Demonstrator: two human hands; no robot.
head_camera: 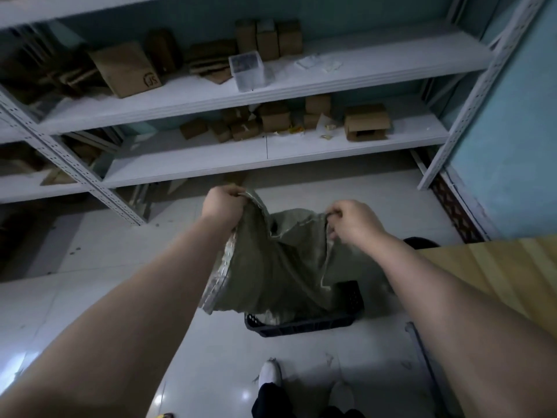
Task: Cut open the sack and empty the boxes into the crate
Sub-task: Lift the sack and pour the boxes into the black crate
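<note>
Sack [271, 267] is held upside down over the black crate [301, 324] on the floor, its lower end hanging into or just above the crate's near side. Emptying is judged to be at or near its end: the sack hangs limp and flat, with no bulges seen, so the boxes are presumed to be out already. Crate contents are hidden by the fabric, so that cannot be confirmed. Cutting is taken as done, though the cut edge itself is not clearly made out. What is left, if anything: a last shake, then the sack set aside. Left hand [221, 205] is closed in a fist on the sack's upper left corner, fabric bunched inside the grip. Right hand [355, 220] is curled on the upper right edge, with the fingers [333, 214] pinched together on the hem; none are spread. Sack is stretched between the two hands, well clear of the floor at the top. Wooden bench [497, 273] is seen at the right edge, apart from the crate. Loose cardboard cartons [271, 120] are seen on the shelves behind, untouched.
</note>
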